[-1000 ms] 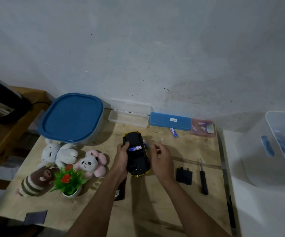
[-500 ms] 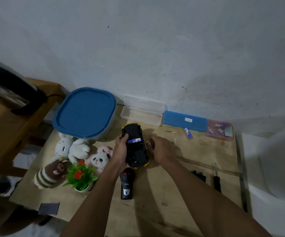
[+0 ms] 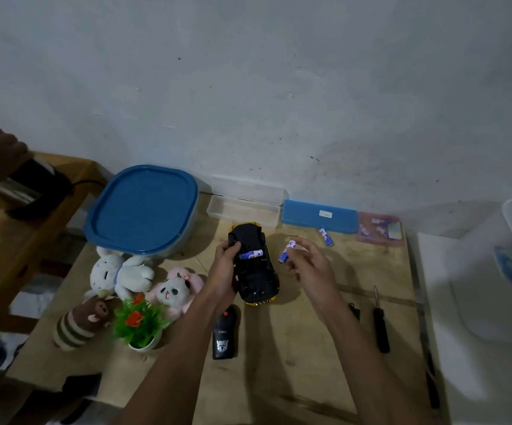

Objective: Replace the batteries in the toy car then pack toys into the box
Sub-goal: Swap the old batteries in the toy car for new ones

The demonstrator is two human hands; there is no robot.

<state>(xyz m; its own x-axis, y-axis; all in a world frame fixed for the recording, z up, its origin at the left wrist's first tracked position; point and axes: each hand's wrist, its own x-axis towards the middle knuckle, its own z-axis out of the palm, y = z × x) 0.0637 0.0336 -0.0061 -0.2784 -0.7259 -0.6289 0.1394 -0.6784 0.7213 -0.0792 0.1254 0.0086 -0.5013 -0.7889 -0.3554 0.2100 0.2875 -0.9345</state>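
Observation:
The black and yellow toy car (image 3: 256,273) lies upside down on the wooden table (image 3: 294,348), its battery bay open with one blue battery (image 3: 251,254) inside. My left hand (image 3: 225,268) grips the car's left side. Just right of the car, my right hand (image 3: 308,265) pinches a second blue battery (image 3: 287,251) in its fingertips, lifted off the table. Another loose battery (image 3: 326,236) lies near the back. The round box with a blue lid (image 3: 142,208) stands at the back left.
A white bunny (image 3: 119,273), a pink panda plush (image 3: 176,289), a striped brown plush (image 3: 78,322) and a small potted plant (image 3: 139,322) sit left of the car. A black remote (image 3: 224,338), a screwdriver (image 3: 381,322), a clear case (image 3: 244,205), a blue case (image 3: 319,216) and a white bin (image 3: 500,271) are around.
My right hand has risen from the table beside the car with a battery in its fingers. The camera has shifted left. My left hand stays on the car.

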